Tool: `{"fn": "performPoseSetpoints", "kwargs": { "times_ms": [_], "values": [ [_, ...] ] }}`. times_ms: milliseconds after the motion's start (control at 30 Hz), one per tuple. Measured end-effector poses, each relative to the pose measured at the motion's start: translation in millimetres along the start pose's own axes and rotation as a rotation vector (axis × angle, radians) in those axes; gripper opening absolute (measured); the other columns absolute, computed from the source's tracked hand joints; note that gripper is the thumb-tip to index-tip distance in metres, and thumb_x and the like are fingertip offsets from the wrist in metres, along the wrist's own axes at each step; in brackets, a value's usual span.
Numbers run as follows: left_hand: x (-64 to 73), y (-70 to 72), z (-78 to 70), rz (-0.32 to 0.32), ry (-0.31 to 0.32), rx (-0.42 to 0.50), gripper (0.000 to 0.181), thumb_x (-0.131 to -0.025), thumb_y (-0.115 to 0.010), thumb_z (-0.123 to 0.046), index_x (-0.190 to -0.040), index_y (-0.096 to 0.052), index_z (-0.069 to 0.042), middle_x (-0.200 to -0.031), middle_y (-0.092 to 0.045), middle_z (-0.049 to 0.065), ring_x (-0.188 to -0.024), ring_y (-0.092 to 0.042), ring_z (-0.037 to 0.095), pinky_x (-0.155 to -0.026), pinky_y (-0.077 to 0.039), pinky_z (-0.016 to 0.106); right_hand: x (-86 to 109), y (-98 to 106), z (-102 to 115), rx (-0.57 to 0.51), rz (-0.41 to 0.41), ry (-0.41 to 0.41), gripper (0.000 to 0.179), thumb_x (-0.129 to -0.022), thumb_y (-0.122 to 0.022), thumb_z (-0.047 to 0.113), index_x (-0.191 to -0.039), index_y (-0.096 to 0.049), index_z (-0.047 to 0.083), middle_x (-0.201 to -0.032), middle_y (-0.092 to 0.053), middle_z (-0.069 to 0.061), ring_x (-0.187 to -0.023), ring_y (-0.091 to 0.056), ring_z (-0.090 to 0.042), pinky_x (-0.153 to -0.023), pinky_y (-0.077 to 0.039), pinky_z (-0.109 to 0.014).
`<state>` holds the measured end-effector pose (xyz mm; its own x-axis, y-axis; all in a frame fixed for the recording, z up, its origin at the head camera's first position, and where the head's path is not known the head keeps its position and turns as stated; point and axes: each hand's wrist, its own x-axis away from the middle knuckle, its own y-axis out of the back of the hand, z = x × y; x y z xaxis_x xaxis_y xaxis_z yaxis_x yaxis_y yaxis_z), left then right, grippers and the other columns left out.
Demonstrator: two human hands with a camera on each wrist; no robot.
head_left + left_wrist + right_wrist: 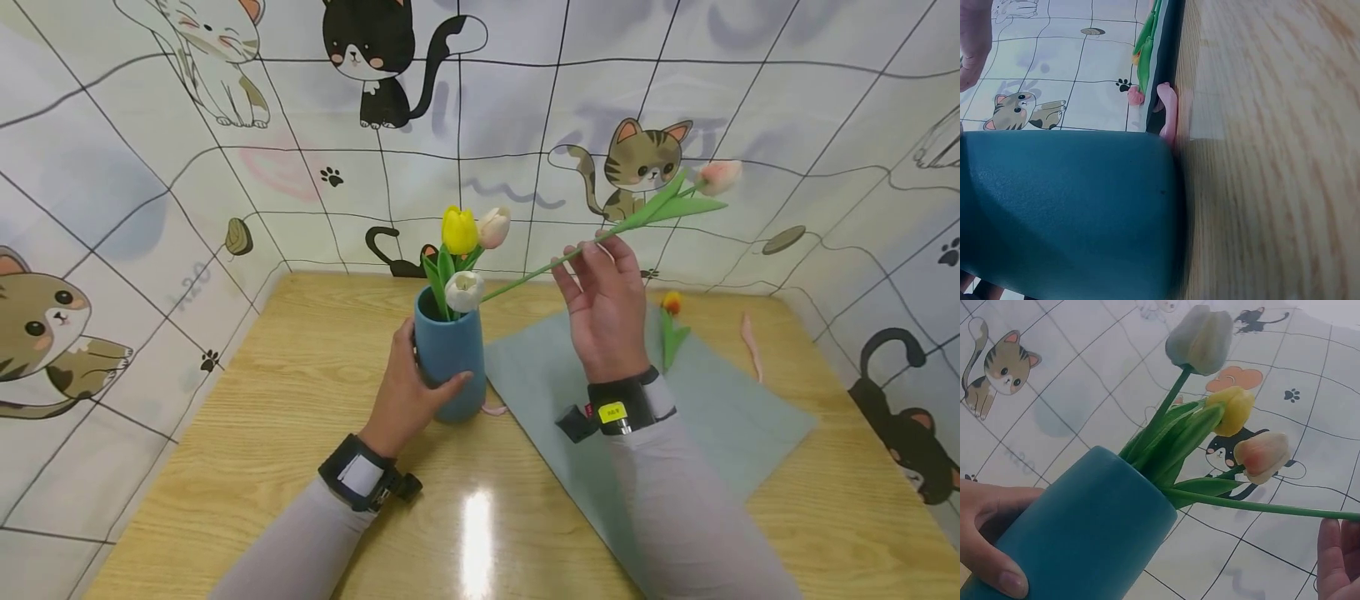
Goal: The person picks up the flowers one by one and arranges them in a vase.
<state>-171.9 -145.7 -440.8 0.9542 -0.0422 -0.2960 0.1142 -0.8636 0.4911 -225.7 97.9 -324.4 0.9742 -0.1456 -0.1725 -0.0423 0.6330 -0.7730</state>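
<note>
My left hand [408, 379] grips a blue vase [450, 358] that stands on the table, thumb across its near side. Inside it are a yellow tulip [459, 231], a pale pink tulip [493, 227] and a white tulip [464, 292]. My right hand [611, 304] pinches the green stem of another pink tulip [720, 177] between thumb and fingers. This tulip slants, its bloom up and to the right, and its stem's lower end reaches the vase's rim. In the right wrist view, the held stem [1260, 507] overlaps the leaves at the vase's mouth.
Grey-green paper [723, 433] lies on the wooden table [300, 433] under my right arm. An orange-yellow tulip [671, 303] rests on it, near a pink strip [752, 347]. Another pink strip [1168, 112] lies beside the vase's base. Cat-printed walls [510, 108] enclose the table's back and sides.
</note>
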Motion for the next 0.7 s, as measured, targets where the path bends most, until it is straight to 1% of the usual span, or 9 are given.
{"fn": "performPoseSetpoints", "kwargs": {
  "times_ms": [200, 400, 567, 700],
  "values": [
    [-0.3, -1.2, -0.1, -0.004, -0.006, -0.007, 0.109, -0.084, -0.088, -0.037, -0.163, -0.016, -0.017, -0.157, -0.037, 0.012, -0.145, -0.044, 0.035, -0.117, -0.039, 0.065, 1.7, -5.7, -4.6, 0.066, 0.043, 0.026, 0.013, -0.103, -0.06, 0.002, -0.111, -0.06, 0.013, -0.094, -0.064, -0.001, -0.093, -0.067, -0.016, -0.086, -0.063, -0.03],
    [0.2, -0.5, 1.0, -0.004, -0.011, -0.003, 0.109, -0.083, -0.088, -0.04, -0.163, -0.016, -0.018, -0.157, -0.037, 0.012, -0.145, -0.044, 0.035, -0.117, -0.039, 0.065, 5.2, -11.8, -9.9, 0.101, 0.09, 0.049, 0.015, -0.102, -0.061, 0.0, -0.109, -0.063, 0.013, -0.094, -0.063, -0.002, -0.092, -0.068, -0.018, -0.083, -0.064, -0.031],
    [0.1, -1.7, 4.4, -0.002, 0.002, -0.003, 0.11, -0.084, -0.086, -0.045, -0.163, -0.015, -0.02, -0.158, -0.036, 0.011, -0.146, -0.043, 0.033, -0.117, -0.038, 0.065, 6.3, -15.8, -13.3, 0.169, 0.115, 0.068, 0.017, -0.101, -0.062, 0.0, -0.113, -0.062, 0.011, -0.096, -0.064, -0.002, -0.093, -0.067, -0.018, -0.084, -0.063, -0.032],
    [0.1, -1.7, 5.4, -0.008, -0.002, -0.008, 0.11, -0.084, -0.086, -0.046, -0.163, -0.015, -0.02, -0.158, -0.036, 0.011, -0.146, -0.043, 0.033, -0.117, -0.039, 0.065, 8.1, -19.9, -16.9, 0.252, 0.163, 0.076, 0.014, -0.101, -0.064, 0.004, -0.111, -0.062, 0.013, -0.097, -0.063, -0.001, -0.094, -0.067, -0.018, -0.085, -0.063, -0.032]
  ]
}}
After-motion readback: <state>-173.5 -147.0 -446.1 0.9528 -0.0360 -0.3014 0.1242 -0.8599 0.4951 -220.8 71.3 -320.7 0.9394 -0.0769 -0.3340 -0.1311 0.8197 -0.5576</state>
